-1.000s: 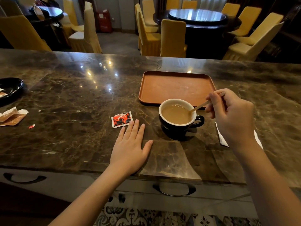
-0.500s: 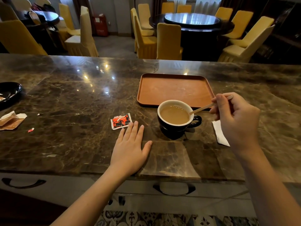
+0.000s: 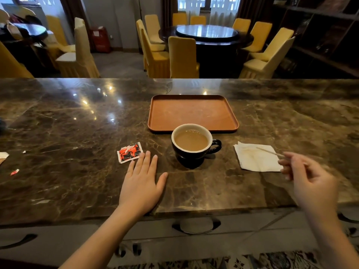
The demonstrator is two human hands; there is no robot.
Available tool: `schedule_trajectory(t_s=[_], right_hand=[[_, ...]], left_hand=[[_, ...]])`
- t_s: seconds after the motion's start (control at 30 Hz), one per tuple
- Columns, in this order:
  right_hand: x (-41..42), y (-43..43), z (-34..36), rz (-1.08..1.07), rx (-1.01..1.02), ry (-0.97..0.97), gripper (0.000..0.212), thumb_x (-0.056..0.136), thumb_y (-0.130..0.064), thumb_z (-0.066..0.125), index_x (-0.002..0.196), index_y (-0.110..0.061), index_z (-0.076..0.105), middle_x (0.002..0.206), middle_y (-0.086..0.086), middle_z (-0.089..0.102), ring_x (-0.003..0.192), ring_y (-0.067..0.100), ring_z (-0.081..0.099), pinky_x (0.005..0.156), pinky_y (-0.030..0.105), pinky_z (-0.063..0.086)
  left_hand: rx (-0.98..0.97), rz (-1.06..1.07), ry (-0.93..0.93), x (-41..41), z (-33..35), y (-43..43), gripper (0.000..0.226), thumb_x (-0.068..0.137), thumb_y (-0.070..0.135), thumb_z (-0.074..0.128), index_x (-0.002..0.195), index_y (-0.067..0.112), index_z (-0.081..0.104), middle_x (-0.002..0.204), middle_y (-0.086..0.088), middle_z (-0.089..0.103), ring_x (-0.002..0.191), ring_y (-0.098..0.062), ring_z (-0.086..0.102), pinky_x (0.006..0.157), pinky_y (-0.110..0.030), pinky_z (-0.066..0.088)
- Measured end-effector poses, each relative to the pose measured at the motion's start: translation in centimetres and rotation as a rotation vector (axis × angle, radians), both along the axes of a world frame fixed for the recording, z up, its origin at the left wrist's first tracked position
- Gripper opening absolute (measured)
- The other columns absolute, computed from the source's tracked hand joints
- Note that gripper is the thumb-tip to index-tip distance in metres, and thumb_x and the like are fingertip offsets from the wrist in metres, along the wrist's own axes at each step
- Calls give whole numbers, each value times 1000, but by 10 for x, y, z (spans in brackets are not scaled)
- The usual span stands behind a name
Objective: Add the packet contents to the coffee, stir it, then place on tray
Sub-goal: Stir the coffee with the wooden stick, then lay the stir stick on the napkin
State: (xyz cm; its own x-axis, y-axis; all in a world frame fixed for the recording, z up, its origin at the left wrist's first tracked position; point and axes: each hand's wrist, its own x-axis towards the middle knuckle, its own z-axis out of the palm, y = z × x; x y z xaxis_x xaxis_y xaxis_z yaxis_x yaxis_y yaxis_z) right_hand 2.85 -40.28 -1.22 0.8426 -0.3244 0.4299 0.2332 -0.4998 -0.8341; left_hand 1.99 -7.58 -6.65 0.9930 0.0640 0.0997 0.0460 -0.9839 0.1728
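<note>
A dark cup [image 3: 194,152] with a white inner rim holds milky coffee and stands on the marble counter, just in front of the orange-brown tray [image 3: 192,113]. A torn red packet [image 3: 129,152] lies left of the cup. My left hand [image 3: 141,183] rests flat on the counter, fingers spread, its fingertips touching the packet's near edge. My right hand [image 3: 308,181] is to the right of the cup and pinches a thin wooden stir stick [image 3: 269,151], whose far end hangs over a white napkin [image 3: 256,157].
Torn wrapper scraps [image 3: 14,172] lie at the counter's left edge. Drawer handles [image 3: 196,226] sit below the counter's front edge. Beyond the counter stand yellow-covered chairs [image 3: 182,57] and a round dark table [image 3: 206,34].
My right hand has lifted the stir stick out of the coffee and carried it right, over the napkin. The left hand and the cup stay where they were.
</note>
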Motion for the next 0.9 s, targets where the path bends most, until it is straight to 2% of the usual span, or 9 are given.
schedule_trajectory(t_s=[0.07,0.17,0.33,0.43,0.57,0.73,0.8,0.9], right_hand=[[-8,-1,-9,26,-91,22,23,93,-26,46,107,-21,64,91,5,69,76,13,61,57,19,47],[-18,3,-22,96,-212,5,37,89,-35,42,112,-15,62,98,-2,64,90,-8,57,74,6,45],[-30,4,-45,139,-399,-1,42,87,-32,43,115,-7,61,101,3,59,94,5,49,82,4,37],[-34,0,-52,131,-535,16,42,88,-31,42,117,-7,60,110,0,57,102,14,46,87,13,34],[-36,-4,-59,125,-591,52,41,88,-30,40,113,-7,63,112,6,63,100,17,45,85,39,43],[-36,-4,-58,139,-589,104,41,87,-31,39,112,-9,63,110,4,63,102,13,43,85,45,43],[-34,-3,-52,140,-587,97,41,87,-32,40,110,-8,64,108,6,63,101,13,44,85,40,43],[-24,6,-30,135,-528,43,40,88,-32,41,110,-7,63,106,9,62,100,9,41,82,20,34]], left_hand=[[11,-3,1,0,0,0,81,75,62,-9,144,23,1,156,-1,-3,139,-10,-13,113,-32,-7],[22,-7,2,2,0,0,81,74,62,-10,144,23,0,156,-1,-4,135,-8,-16,112,-31,-9],[35,-13,0,2,-2,1,77,78,62,-6,144,22,0,156,-2,-3,135,-8,-15,111,-31,-9],[28,-19,6,2,-2,2,73,82,60,-1,144,22,1,156,-2,-2,137,-9,-13,111,-31,-8],[17,-22,2,2,-1,2,72,84,59,3,144,20,3,156,-4,0,141,-13,-7,113,-33,-6],[12,-17,6,1,1,0,66,90,54,12,145,18,6,157,-5,1,143,-16,-5,115,-34,-4],[20,-15,7,1,1,0,65,90,53,12,145,18,5,157,-5,0,143,-16,-5,115,-34,-4],[36,-17,2,1,1,-1,66,90,55,7,144,18,5,157,-4,0,143,-15,-6,114,-33,-5]])
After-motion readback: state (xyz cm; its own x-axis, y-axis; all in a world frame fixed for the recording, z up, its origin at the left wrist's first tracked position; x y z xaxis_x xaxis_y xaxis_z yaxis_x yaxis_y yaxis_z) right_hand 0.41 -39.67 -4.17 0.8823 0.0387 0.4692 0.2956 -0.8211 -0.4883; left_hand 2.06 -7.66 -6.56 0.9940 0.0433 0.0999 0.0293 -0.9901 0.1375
